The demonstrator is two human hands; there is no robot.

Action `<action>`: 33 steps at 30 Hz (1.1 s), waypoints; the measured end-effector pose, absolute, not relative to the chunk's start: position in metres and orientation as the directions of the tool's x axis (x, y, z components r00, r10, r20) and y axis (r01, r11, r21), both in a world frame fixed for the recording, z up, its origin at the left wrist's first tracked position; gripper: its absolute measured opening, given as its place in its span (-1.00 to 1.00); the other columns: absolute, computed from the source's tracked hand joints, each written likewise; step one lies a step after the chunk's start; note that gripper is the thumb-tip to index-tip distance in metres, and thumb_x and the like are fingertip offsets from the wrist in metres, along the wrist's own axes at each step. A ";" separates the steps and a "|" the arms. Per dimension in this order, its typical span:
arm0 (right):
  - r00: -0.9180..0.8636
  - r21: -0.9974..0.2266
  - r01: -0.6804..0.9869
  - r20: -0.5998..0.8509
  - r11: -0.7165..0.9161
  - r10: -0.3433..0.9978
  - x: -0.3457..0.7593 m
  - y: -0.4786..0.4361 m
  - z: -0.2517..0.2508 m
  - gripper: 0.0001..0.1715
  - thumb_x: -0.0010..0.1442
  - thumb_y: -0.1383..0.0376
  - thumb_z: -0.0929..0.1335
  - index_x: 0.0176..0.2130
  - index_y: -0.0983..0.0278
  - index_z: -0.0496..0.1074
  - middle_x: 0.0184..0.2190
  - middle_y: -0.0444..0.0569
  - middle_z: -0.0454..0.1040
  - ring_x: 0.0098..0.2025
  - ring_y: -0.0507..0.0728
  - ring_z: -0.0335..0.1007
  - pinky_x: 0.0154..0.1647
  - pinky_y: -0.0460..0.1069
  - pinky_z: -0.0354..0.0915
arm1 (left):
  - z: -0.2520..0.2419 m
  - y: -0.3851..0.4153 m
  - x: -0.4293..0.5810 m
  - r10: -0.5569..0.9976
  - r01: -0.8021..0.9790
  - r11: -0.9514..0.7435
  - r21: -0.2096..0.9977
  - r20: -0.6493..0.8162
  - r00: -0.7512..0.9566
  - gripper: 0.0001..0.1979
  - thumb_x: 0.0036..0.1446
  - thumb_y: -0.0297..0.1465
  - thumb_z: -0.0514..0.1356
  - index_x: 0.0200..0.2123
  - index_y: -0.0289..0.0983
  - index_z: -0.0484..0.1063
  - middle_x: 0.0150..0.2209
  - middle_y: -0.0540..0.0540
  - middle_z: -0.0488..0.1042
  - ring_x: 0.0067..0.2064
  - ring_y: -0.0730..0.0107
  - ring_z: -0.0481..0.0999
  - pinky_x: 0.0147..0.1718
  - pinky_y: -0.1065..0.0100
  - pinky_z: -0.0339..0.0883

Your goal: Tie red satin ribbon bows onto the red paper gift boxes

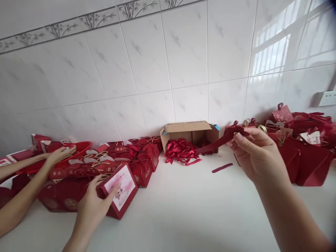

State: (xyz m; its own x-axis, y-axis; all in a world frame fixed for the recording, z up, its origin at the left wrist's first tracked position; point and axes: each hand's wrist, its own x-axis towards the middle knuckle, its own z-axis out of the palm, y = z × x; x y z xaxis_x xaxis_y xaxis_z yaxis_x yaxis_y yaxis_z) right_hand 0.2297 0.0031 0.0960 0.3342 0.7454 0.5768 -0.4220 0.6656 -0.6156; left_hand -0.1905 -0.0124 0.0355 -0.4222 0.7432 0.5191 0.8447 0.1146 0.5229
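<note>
My left hand grips a dark red gift box with a pink and white printed picture on its face. Its thumb lies against the picture and its fingers are at the top edge. The box stands on the white table, slightly tilted in view. Raised over the table at the right, my right hand pinches a dark red strap whose end is shaped like a flower. Below it, a short dark red strip lies on the table.
An open cardboard box holding red ribbons stands against the tiled wall. Rows of red gift boxes fill the left; red bags stand right. Another person's hands work over a red basin.
</note>
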 end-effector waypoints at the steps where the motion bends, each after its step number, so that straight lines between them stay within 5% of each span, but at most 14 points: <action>1: 0.330 -0.623 -0.414 0.577 0.664 0.747 0.230 0.002 0.096 -0.78 -0.12 0.34 0.54 -0.42 0.10 0.51 -0.48 -0.22 0.50 -0.45 -0.01 0.42 -0.43 -0.08 0.40 | 0.036 -0.013 -0.184 0.728 0.813 0.106 0.572 0.512 -0.455 -0.37 -0.02 -0.11 0.22 0.10 -0.23 0.24 -0.04 -0.28 0.49 -0.01 -0.16 0.47 -0.06 -0.05 0.36; 4: 0.302 -0.643 -0.417 0.568 0.642 0.765 0.227 -0.002 0.095 -0.79 -0.10 0.32 0.54 -0.40 0.10 0.51 -0.50 -0.23 0.48 -0.49 -0.04 0.38 -0.44 -0.10 0.39 | 0.053 -0.015 -0.146 0.694 0.669 -0.058 0.741 0.511 -0.506 -0.39 0.01 -0.23 0.23 0.14 -0.19 0.23 -0.10 -0.22 0.55 -0.04 0.00 0.52 -0.02 0.05 0.36; 8: 0.167 -0.653 -0.409 0.632 0.637 0.756 0.218 -0.009 0.094 -0.82 -0.09 0.30 0.54 -0.42 0.06 0.54 -0.35 -0.20 0.53 -0.29 0.03 0.45 -0.26 -0.04 0.42 | 0.097 -0.021 -0.082 0.764 0.454 -0.433 0.779 0.585 -0.274 -0.26 0.02 -0.26 0.27 0.25 -0.17 0.07 -0.11 -0.17 0.56 -0.15 0.16 0.57 -0.19 0.21 0.48; 12: -0.004 -0.690 -0.314 0.688 0.652 0.726 0.205 -0.019 0.095 -0.88 -0.06 0.30 0.53 -0.45 0.08 0.56 0.10 -0.14 0.37 0.21 0.25 0.17 0.15 0.19 0.22 | 0.128 -0.017 -0.030 0.798 0.324 -0.581 0.747 0.600 0.048 -0.67 0.02 -0.25 0.29 -0.15 -0.26 0.45 -0.36 -0.12 0.58 -0.36 0.27 0.57 -0.43 0.36 0.47; 16: -0.045 -0.711 -0.235 0.689 0.663 0.723 0.199 -0.028 0.097 -0.91 -0.04 0.30 0.51 -0.47 0.11 0.55 0.23 -0.15 0.21 0.25 0.34 0.10 0.13 0.26 0.24 | 0.134 -0.010 0.004 0.686 0.255 -0.727 0.638 0.697 0.211 -0.86 0.08 -0.28 0.25 -0.32 -0.22 0.47 -0.25 -0.11 0.53 -0.21 0.29 0.54 -0.28 0.32 0.45; 19: 0.016 -0.674 -0.126 0.733 0.728 0.680 0.197 -0.032 0.098 -0.93 0.00 0.30 0.49 -0.45 0.11 0.56 0.22 -0.12 0.22 0.23 0.35 0.13 0.09 0.25 0.28 | 0.128 -0.009 0.018 0.642 0.198 -0.766 0.612 0.743 0.188 -0.91 0.12 -0.31 0.22 -0.35 -0.20 0.43 -0.04 -0.11 0.45 0.04 0.25 0.42 -0.06 0.26 0.38; 22: 0.060 -0.638 -0.007 0.768 0.770 0.637 0.194 -0.032 0.097 -0.94 0.03 0.31 0.47 -0.43 0.11 0.56 0.18 -0.09 0.26 0.21 0.34 0.16 0.11 0.23 0.28 | 0.118 -0.011 0.026 0.689 0.076 -0.721 0.689 0.701 0.181 -0.92 0.18 -0.32 0.16 -0.31 -0.19 0.36 -0.19 -0.08 0.52 -0.16 0.34 0.53 -0.21 0.31 0.43; 25: 0.082 -0.613 0.068 0.790 0.787 0.608 0.189 -0.030 0.095 -0.95 0.05 0.31 0.46 -0.41 0.12 0.55 0.17 -0.08 0.26 0.17 0.31 0.23 0.11 0.21 0.28 | 0.110 -0.013 0.029 0.655 0.117 -0.755 0.645 0.747 0.112 -0.93 0.17 -0.34 0.17 -0.31 -0.19 0.34 -0.41 0.01 0.47 -0.39 0.43 0.48 -0.38 0.40 0.38; 28: 0.094 -0.565 0.152 0.825 0.811 0.557 0.184 -0.029 0.093 -0.92 0.07 0.32 0.44 -0.39 0.10 0.55 0.19 -0.12 0.21 0.13 0.29 0.26 0.09 0.19 0.30 | 0.106 -0.014 0.030 0.558 0.194 -0.816 0.545 0.830 0.015 -0.93 0.14 -0.39 0.19 -0.28 -0.18 0.33 -0.36 0.03 0.42 -0.35 0.45 0.45 -0.35 0.43 0.34; 33: 0.113 -0.502 0.251 0.865 0.828 0.490 0.181 -0.030 0.090 -0.89 0.07 0.33 0.44 -0.40 0.08 0.54 0.17 -0.13 0.23 0.26 0.31 0.05 0.09 0.18 0.25 | 0.105 -0.017 0.029 0.479 0.217 -0.858 0.465 0.878 0.014 -0.91 0.13 -0.45 0.18 -0.26 -0.19 0.33 -0.35 0.04 0.41 -0.34 0.50 0.44 -0.34 0.48 0.31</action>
